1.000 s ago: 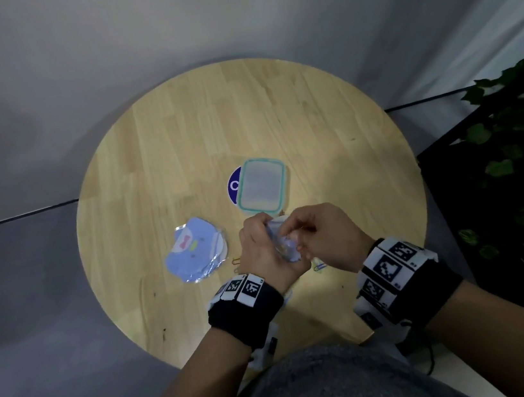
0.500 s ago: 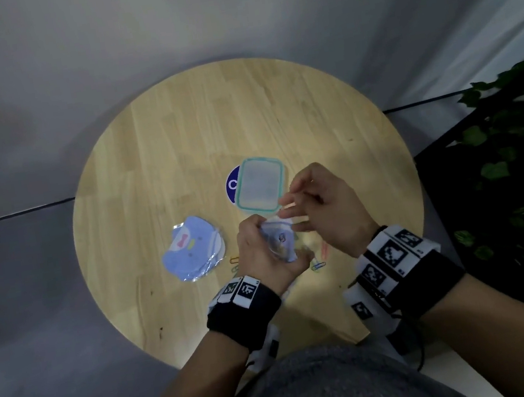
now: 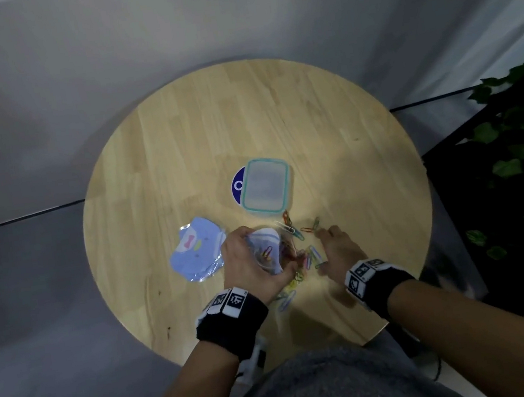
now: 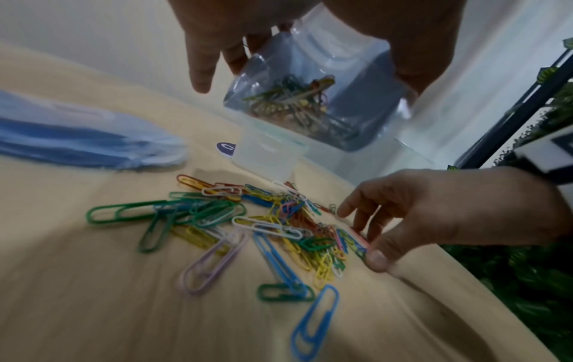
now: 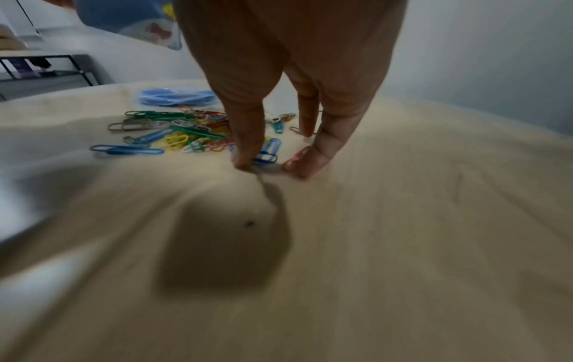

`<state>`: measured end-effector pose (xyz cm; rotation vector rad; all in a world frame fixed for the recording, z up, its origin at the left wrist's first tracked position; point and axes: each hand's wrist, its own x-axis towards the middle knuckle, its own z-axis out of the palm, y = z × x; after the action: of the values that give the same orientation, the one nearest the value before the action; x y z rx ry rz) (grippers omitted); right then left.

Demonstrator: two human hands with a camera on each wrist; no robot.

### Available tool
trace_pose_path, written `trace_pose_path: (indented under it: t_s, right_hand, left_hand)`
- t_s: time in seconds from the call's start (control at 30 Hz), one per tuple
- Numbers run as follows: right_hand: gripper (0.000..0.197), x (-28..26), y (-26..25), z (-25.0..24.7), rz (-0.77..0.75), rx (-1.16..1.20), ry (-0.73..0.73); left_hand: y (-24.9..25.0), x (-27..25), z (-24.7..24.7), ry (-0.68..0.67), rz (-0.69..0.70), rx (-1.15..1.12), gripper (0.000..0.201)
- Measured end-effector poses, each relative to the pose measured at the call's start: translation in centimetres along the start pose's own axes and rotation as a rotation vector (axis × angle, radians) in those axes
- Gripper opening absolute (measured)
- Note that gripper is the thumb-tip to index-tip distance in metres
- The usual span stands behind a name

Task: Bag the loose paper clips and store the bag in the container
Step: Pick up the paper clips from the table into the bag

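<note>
We see a round wooden table (image 3: 326, 115) under the hands, lit brightest just beyond them. Past the table, far from the hands, pale grey walls (image 3: 162, 27) meet a grey floor (image 3: 21, 265) at a dark line. Off to the right of the hands, leafy green plants (image 3: 522, 141) climb a black frame (image 3: 447, 138)

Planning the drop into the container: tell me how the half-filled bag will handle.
The bag is thin clear film held by the left hand, so probably floppy. The clips inside sit bunched low, so it would likely sag there. Likely light.
</note>
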<state>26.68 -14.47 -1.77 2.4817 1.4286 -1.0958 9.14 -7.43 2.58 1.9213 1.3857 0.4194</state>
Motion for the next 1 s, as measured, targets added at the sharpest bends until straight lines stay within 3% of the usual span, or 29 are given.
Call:
trace_pose_path:
  t_s: [0.13, 0.23, 0.3, 0.4, 0.47, 0.53, 0.6, 0.63, 0.77, 0.83, 1.0]
  right_hand:
    - [0.058, 0.0, -1.8, 1.2, -0.114, 0.084, 0.092]
    - [0.048, -0.2, -2.7, 1.8, -0.197, 0.023, 0.093]
    - [0.046, -0.4, -3.0, 1.8, -0.231, -0.016, 0.113]
    - [0.043, -0.4, -3.2, 1.5, -0.187, 0.043, 0.146]
    - [0.035, 0.0, -3.2, 1.1, -0.102, 0.152, 0.144]
    - [0.028, 0.2, -3.0, 0.4, -0.008, 0.275, 0.124]
    - [0.026, 0.0, -2.8, -0.6, 0.058, 0.399, 0.11]
    - [0.028, -0.2, -2.9, -1.2, 0.076, 0.47, 0.111]
    - [0.028, -1.5, -4.4, -4.3, 0.022, 0.792, 0.125]
    - [0.03, -2.0, -5.5, -5.4, -0.017, 0.881, 0.153]
    - [0.023, -3.2, -8.0, -6.7, -0.052, 0.646, 0.252]
  left_hand:
    - [-0.4, -0.8, -0.6, -0.02, -0.021, 0.027, 0.087]
    - [-1.3, -1.3, -1.1, -0.035, -0.06, 0.071, 0.091]
    - [-0.8, -1.4, -1.9, -0.007, 0.006, 0.089, 0.083]
    - [-0.1, -1.8, -2.0, -0.038, 0.083, 0.084, 0.052]
    - [-2.6, -1.0, -0.7, -0.187, -0.009, 0.133, 0.06]
    - [-6.7, -0.2, 1.7, -0.229, -0.039, 0.18, 0.068]
    - [-7.7, 0.2, 2.6, -0.291, -0.071, 0.176, 0.064]
    - [-5.7, 0.1, 1.5, -0.275, -0.058, 0.182, 0.061]
    - [-2.0, -0.3, 0.5, -0.084, 0.038, 0.19, 0.092]
    - [-1.4, 0.1, 0.9, -0.052, 0.068, 0.192, 0.093]
    - [0.2, 0.7, 1.9, 0.023, 0.122, 0.088, 0.084]
